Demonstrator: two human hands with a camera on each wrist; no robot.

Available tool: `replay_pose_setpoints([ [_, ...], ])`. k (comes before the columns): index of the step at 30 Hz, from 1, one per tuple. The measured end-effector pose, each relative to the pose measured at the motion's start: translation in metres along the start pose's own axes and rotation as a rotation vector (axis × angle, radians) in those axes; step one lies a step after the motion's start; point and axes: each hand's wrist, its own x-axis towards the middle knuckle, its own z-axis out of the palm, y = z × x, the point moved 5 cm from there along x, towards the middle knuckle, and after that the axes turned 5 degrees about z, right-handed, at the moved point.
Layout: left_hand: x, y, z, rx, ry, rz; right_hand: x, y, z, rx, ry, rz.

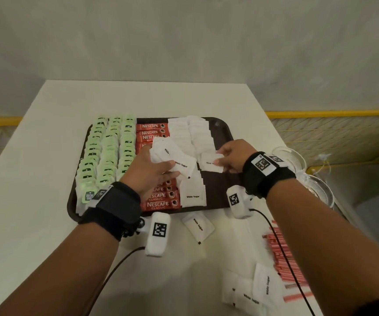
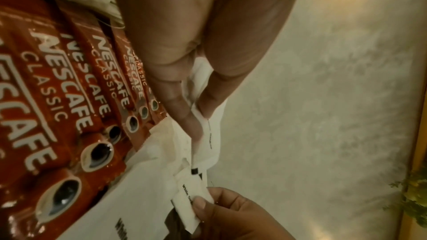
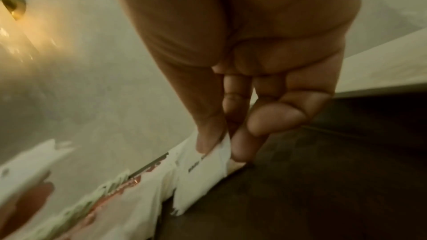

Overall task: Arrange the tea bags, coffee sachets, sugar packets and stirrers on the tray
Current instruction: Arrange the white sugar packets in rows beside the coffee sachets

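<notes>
Since the right hand (image 1: 229, 157) already has one sugar packet (image 1: 211, 163) pinched between thumb and fingertips over the tray (image 1: 218, 124), the step in hand looks like laying it down as the next tile in the second sugar column. That packet hangs just above the bare brown patch, at about 4 o'clock from the tray's middle. I'd set it so its far edge overlaps the last white packet at its 12 o'clock, print facing up like the lone one (image 1: 193, 193) at the tray's 6 o'clock edge, then press it flat before letting go.

The left hand (image 1: 154, 172) is curled round a loose fan of sugar packets (image 1: 172, 157), thumb on top, sitting over the coffee sachets (image 1: 159, 202) near tray centre. The fan looks sloppy, so a firmer thumb would stop one sliding out onto the coffee row. Feeding one packet at a time to the right hand seems the clean way.

Moving outward: the tea bags (image 1: 106, 151) fill the 9 o'clock side in three tidy columns. Off the tray, one stray packet (image 1: 197, 226) lies on the table (image 1: 58, 110) at 6 o'clock, more spare packets (image 1: 250, 290) at 5 o'clock, and the pink stirrers (image 1: 279, 249) beside them haven't been placed yet.
</notes>
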Motion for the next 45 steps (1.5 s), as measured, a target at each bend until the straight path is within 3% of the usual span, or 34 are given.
replay_pose_setpoints([
  [5,0.003,0.000,-0.003,0.008,-0.004,0.009,0.016,0.000,0.002,-0.107,0.057,0.069],
  [15,0.002,-0.006,0.003,-0.001,-0.010,-0.007,0.020,-0.010,0.006,-0.105,-0.009,0.090],
  [19,0.002,-0.005,0.008,-0.030,-0.007,-0.011,0.009,-0.017,-0.002,-0.213,0.108,0.037],
  [22,0.004,-0.006,0.011,-0.051,0.003,-0.004,-0.014,-0.025,0.004,0.153,-0.064,-0.005],
  [25,0.006,-0.006,0.017,-0.074,0.005,0.014,-0.031,-0.030,0.018,0.220,-0.260,-0.054],
  [33,0.006,-0.006,0.015,-0.086,0.059,-0.012,-0.022,-0.007,-0.003,0.430,-0.085,-0.027],
  [38,0.002,-0.007,0.005,-0.085,0.099,-0.009,-0.016,0.014,-0.003,0.230,-0.072,0.113],
  [45,-0.004,-0.006,0.006,-0.111,0.073,-0.032,-0.005,0.005,0.011,0.126,-0.081,0.189],
])
